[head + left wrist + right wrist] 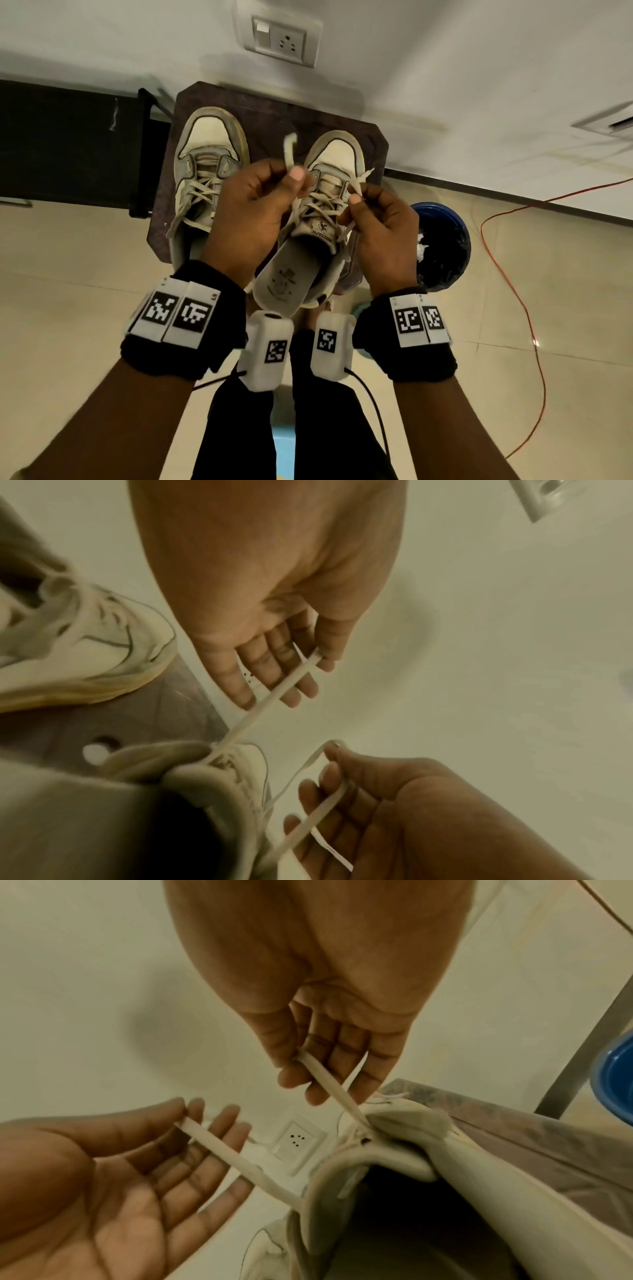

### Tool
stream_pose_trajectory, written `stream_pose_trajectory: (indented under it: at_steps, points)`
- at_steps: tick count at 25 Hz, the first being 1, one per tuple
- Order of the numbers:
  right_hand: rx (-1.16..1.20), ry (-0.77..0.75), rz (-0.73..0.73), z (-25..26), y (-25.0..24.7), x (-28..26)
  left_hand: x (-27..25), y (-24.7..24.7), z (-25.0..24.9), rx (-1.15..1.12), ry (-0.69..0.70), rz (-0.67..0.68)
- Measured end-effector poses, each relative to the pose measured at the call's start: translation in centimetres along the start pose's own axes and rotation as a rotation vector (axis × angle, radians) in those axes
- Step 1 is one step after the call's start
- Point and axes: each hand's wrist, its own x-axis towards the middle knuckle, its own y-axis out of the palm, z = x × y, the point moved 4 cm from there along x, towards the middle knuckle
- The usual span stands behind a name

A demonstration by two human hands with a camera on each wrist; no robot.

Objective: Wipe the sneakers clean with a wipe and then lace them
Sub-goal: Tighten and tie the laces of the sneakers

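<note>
While both sneakers sit toe-up on the table (274,113) at frame centre, the left hand (253,209) and right hand (380,226) each pinch a lace end (289,147) of the right-side sneaker (318,219). Left-side sneaker (205,164) looks laced; tying remains. No wipe visible.

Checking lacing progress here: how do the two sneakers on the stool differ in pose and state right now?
The right sneaker is being worked: the left hand and right hand each pinch one end of its lace, pulled up. The left sneaker is untouched, its lace ends hanging loose. The right sneaker's heel juts past the stool edge toward the person; the left sneaker sits further back. Both are worn, off-white, toes toward the wall.
</note>
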Motion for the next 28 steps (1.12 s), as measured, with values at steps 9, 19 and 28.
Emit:
stream_pose_trajectory:
  at_steps: [9, 19, 28]
  points:
    - [-0.212, -0.138, 0.526, 3.3, 2.9, 2.1, 3.3, 3.6, -4.4, 0.525, 0.291, 0.473]
    - [-0.191, -0.081, 0.176, 0.8, 0.1, 2.3, 2.8, 0.5, -1.4, 0.651, -0.163, 0.532]
    - [-0.092, -0.096, 0.109, 1.4, 0.1, 1.7, 2.8, 1.5, 0.3, 0.601, 0.002, 0.38]
